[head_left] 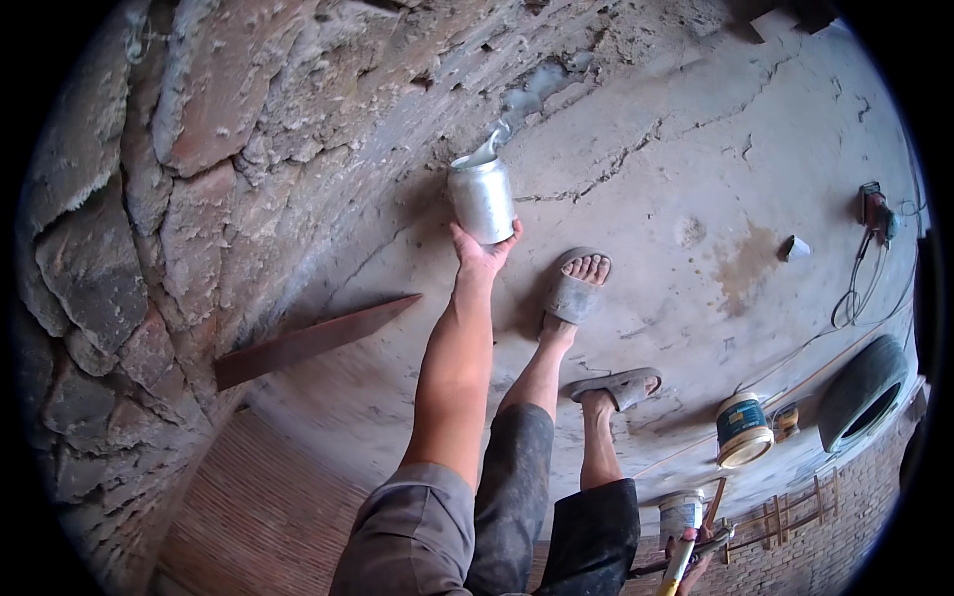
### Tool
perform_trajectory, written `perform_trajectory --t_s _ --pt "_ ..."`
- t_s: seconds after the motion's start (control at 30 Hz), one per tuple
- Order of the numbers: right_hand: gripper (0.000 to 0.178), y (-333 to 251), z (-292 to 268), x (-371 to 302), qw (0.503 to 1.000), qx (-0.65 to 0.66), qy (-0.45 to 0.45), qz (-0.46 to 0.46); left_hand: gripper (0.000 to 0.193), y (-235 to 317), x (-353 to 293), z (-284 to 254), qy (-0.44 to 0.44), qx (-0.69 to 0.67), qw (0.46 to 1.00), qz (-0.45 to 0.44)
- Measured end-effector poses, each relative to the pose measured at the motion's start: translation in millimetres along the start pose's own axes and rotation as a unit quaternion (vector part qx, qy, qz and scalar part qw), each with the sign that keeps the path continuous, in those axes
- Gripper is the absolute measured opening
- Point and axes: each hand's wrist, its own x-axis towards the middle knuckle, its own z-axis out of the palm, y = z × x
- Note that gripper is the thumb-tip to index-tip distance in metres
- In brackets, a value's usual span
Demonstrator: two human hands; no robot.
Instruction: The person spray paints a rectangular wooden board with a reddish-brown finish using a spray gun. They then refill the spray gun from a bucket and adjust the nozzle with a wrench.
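My left hand (483,256) reaches out from a grey sleeve and grips the bottom of a silver metal cup (481,204). The cup is tilted away from me, and liquid (493,145) spills over its rim toward the foot of the rough wall. Past the rim lies a wet grey puddle (535,89) along the wall base. At the lower right edge, my right hand (694,574) is closed around a metal tool (714,544) with a pale yellow rod-like part. The tool's exact kind is unclear, and the right arm is mostly out of view.
A rough stone-and-brick wall (199,199) rises on the left, with a dark red board (318,340) beside it. Cracks run across the concrete floor (636,219). To the right are a white cup (795,248), corded power tool (876,214), buckets (743,429), and tyre (863,393).
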Motion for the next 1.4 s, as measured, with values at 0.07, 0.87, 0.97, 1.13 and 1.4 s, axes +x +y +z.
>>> perform_trajectory --t_s 0.07,0.87,0.97,1.13,1.4 --pt "0.072 3 -8 7 0.998 -0.057 -0.028 -0.015 0.072 17 -5 -20 0.039 -0.027 0.999 0.012" --pt "0.078 43 -16 -11 0.959 -0.236 -0.007 -0.155 0.072 -1 13 64 0.050 0.107 0.993 0.027" --pt "0.070 -1 -1 -15 0.990 -0.119 -0.015 -0.076 0.074 -22 29 117 0.039 0.149 0.988 0.023" --pt "0.062 -1 10 -23 1.000 -0.008 0.004 -0.017 0.076 -37 42 169 0.012 0.162 0.987 0.017" --pt "0.077 24 2 -25 0.970 -0.230 0.003 -0.082 0.075 -20 27 111 0.038 0.137 0.989 0.043"
